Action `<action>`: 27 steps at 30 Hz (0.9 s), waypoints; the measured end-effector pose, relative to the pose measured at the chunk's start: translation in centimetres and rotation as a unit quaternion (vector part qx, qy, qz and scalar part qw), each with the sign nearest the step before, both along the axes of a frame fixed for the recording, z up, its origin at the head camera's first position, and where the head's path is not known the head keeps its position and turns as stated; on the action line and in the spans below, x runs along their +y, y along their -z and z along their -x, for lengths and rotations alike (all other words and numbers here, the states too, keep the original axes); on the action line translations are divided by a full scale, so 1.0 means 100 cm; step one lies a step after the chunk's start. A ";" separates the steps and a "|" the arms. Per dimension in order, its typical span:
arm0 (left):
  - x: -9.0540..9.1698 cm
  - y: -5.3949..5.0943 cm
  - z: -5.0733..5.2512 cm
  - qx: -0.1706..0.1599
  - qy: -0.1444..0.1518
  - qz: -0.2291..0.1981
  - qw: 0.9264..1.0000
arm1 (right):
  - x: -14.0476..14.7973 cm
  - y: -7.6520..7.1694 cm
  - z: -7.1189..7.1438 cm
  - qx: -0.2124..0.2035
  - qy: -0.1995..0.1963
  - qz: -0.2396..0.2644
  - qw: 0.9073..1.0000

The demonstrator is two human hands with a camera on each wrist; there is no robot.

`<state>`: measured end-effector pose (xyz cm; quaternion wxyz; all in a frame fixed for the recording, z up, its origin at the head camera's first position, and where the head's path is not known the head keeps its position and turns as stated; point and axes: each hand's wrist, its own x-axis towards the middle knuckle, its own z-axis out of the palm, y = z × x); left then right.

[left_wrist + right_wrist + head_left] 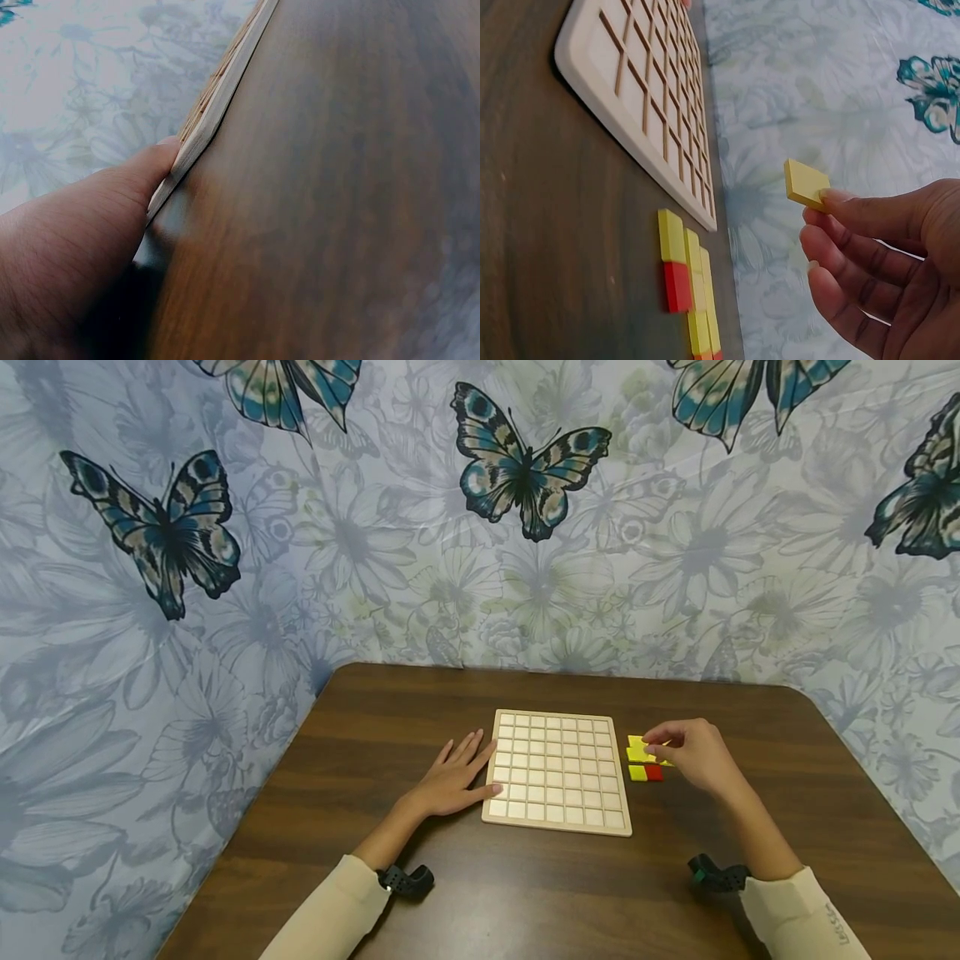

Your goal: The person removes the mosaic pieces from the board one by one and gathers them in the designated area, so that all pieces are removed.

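Note:
A pale wooden grid board (pixel 556 772) with rows of square recesses lies flat on the table. At its left edge rests my left hand (pixel 450 781), fingers spread, the thumb and a fingertip touching the rim; the left wrist view shows the thumb against the board's side (pixel 214 112). To the right of the board, my right hand (pixel 696 753) pinches a yellow square tile (pixel 806 184) between thumb and forefinger, held above the table. Below that hand lie rows of yellow tiles (pixel 672 234) and a red tile (pixel 677 286), partly hidden by the hand in the head view.
The brown wooden table (pixel 525 893) has rounded far corners. Behind it hangs a cloth (pixel 420 568) printed with flowers and butterflies. Dark bands (pixel 408 882) circle both wrists, over cream sleeves (pixel 330 910).

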<state>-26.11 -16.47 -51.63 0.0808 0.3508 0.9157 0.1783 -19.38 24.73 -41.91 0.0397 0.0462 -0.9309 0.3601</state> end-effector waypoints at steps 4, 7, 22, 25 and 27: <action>0.000 -0.002 0.000 -0.001 -0.001 0.005 1.000 | 0.010 -0.002 0.000 -0.011 0.003 0.005 1.000; 0.000 -0.003 -0.001 -0.002 -0.002 0.002 1.000 | 0.016 -0.002 0.000 -0.029 0.008 0.011 0.999; 0.000 -0.006 -0.004 -0.002 0.000 0.002 1.000 | 0.036 0.006 0.001 -0.076 -0.001 0.025 0.997; 0.000 -0.005 -0.004 -0.001 0.000 0.003 1.000 | 0.039 0.009 0.002 -0.082 -0.004 0.018 0.996; -0.001 -0.005 -0.004 0.001 0.000 0.001 1.000 | 0.041 0.011 0.002 -0.086 -0.004 0.013 0.996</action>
